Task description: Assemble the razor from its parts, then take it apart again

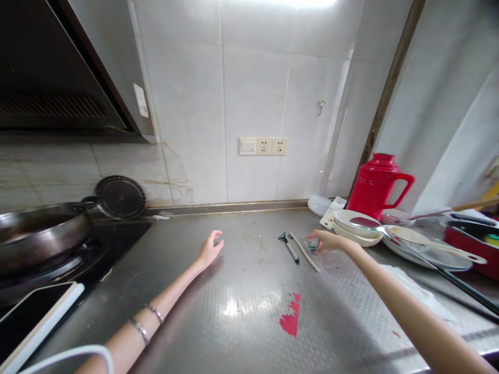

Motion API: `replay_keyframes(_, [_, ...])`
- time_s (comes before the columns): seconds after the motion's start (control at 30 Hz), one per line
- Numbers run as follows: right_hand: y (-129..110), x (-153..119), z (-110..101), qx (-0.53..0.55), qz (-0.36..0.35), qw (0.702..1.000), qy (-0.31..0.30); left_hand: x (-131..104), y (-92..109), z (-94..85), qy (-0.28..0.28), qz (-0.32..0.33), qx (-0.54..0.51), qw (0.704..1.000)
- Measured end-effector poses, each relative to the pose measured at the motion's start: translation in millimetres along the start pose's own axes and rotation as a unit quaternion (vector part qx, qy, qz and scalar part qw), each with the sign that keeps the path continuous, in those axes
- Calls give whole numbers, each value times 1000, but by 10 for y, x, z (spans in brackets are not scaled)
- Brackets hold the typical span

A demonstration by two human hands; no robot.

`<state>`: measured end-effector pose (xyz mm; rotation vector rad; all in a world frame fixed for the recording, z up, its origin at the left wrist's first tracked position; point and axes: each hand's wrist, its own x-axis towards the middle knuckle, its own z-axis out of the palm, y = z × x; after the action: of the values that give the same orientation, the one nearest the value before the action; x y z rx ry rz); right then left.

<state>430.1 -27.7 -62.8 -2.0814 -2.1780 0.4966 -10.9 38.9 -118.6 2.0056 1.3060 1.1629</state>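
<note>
My left hand is over the left middle of the steel counter, fingers apart, holding nothing. On the right, my right hand has its fingers bent around a small clear and teal item, partly hidden by the fingers. Just left of that hand lie a thin grey-white toothbrush-like stick and a razor with a teal head and dark-tipped handle. Nearer the front, a torn red patch shows on the counter.
A metal pan sits on the stove at left, with a phone and white cable in front. Bowls, a ladle, a red thermos and plates crowd the right side. A tiled wall with sockets stands behind.
</note>
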Motion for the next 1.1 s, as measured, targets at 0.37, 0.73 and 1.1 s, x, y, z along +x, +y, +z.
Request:
replay_keyframes(0.37, [-111, 4, -16, -46, -70, 996, 32, 104, -378, -548, 88, -42, 79, 992])
replay_keyframes(0.73, [-987, 191, 364, -121, -149, 973, 127, -65, -441, -571, 33, -101, 253, 961])
replay_keyframes(1.1, [-1436, 570, 1015, -88, -118, 967, 209, -157, -383, -550, 5, -80, 319, 944])
